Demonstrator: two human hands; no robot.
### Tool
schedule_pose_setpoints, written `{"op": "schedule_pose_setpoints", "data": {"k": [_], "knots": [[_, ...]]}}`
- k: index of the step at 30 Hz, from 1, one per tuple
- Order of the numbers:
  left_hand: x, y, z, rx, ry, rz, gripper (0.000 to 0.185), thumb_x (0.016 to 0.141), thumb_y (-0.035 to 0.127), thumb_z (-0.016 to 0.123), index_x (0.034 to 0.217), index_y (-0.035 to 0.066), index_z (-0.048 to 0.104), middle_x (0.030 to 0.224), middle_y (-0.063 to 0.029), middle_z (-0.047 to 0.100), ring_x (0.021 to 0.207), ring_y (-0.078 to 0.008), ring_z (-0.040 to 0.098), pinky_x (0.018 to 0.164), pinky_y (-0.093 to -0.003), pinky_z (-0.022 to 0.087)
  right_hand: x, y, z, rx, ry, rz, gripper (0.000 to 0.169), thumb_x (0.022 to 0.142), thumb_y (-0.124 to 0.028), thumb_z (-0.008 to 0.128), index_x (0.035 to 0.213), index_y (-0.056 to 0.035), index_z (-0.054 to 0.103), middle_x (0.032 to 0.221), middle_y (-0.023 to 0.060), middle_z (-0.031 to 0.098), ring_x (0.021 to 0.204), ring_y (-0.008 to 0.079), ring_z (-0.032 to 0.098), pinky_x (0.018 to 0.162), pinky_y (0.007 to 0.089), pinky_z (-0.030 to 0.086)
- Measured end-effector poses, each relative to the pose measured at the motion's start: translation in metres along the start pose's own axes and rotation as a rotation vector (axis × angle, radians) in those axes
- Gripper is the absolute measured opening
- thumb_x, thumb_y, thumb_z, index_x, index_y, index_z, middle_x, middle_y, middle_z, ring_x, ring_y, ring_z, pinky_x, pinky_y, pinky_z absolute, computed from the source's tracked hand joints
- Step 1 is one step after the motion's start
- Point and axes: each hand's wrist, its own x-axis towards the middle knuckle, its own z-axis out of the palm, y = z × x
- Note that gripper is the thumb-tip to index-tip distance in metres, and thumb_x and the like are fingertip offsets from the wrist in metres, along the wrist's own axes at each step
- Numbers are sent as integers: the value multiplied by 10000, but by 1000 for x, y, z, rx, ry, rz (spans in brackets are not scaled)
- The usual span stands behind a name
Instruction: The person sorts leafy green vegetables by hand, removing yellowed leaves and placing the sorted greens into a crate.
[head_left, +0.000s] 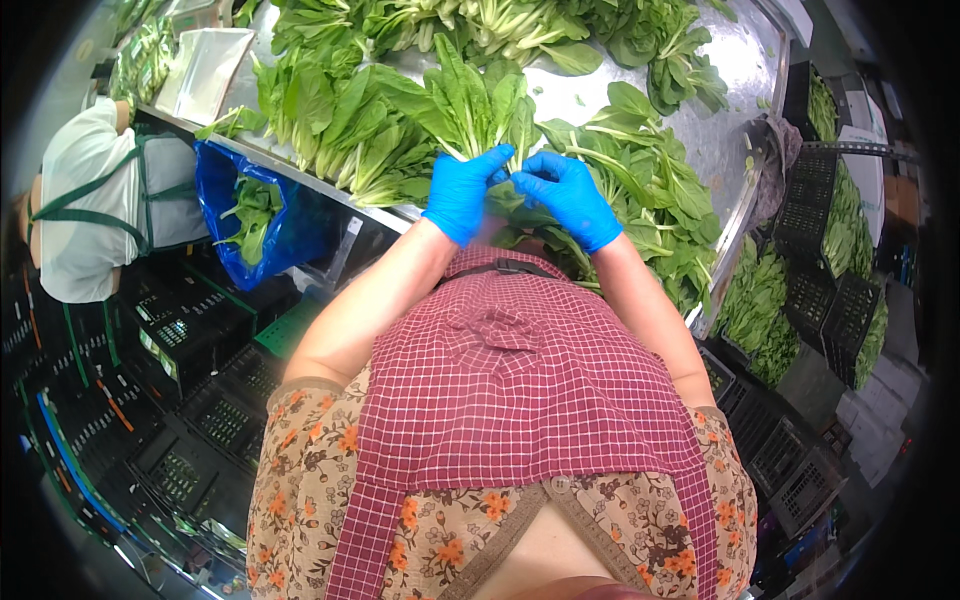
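Note:
My left hand (465, 187), in a blue glove, is closed around the stems of a leafy green bunch (476, 105) at the near edge of the metal table (739, 45). Close beside it, my right hand (566, 196), gloved too, has its fingers bent at the base of the bunch; whether a leaf or stem is pinched there I cannot tell. Loose leafy greens (660, 180) lie to the right, partly under the right wrist. Further bunches of greens (322, 112) stand packed on the left, and more with pale stems (502, 30) lie across the far side.
At the left, a blue plastic bag (217, 172) holding leaves hangs by the table edge, near a person (86, 202) in white. Clear plastic packaging (206, 71) lies at the table's left. Black crates (806, 202) of greens stand at the right; further black crates (187, 300) fill the lower left.

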Motion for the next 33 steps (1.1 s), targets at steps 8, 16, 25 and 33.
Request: {"op": "schedule_pose_setpoints", "data": {"k": [8, 16, 25, 33], "knots": [[7, -5, -8, -294, 62, -49, 284, 910, 176, 631, 1145, 30, 571, 998, -76, 621, 861, -161, 594, 792, -293, 475, -3, -2, 12, 329, 179, 108, 182, 890, -161, 659, 943, 14, 659, 767, 54, 654, 648, 98, 581, 607, 236, 476], [-4, -6, 3, -100, -17, -106, 219, 869, 70, 650, 1071, -5, 605, 974, -77, 660, 888, -173, 621, 767, -311, 502, -1, 12, 23, 280, 93, 110, 136, 904, -136, 635, 969, -22, 668, 841, 41, 670, 699, 97, 595, 629, 227, 486], [2, 1, -8, -154, 18, 59, 173, 880, 43, 625, 1027, -45, 643, 919, -100, 669, 822, -196, 649, 755, -309, 533, -1, 9, 26, 490, 322, 101, 218, 910, -189, 630, 1006, 4, 665, 840, 74, 671, 663, 125, 605, 602, 254, 500], [7, 24, -46, -137, 149, 41, 142, 855, 34, 659, 990, -3, 635, 813, -50, 625, 688, -152, 593, 684, -286, 516, 31, 20, 22, -413, 145, 66, 372, 855, -369, 646, 972, -16, 651, 835, 169, 680, 762, 273, 675, 677, 371, 529]]}}
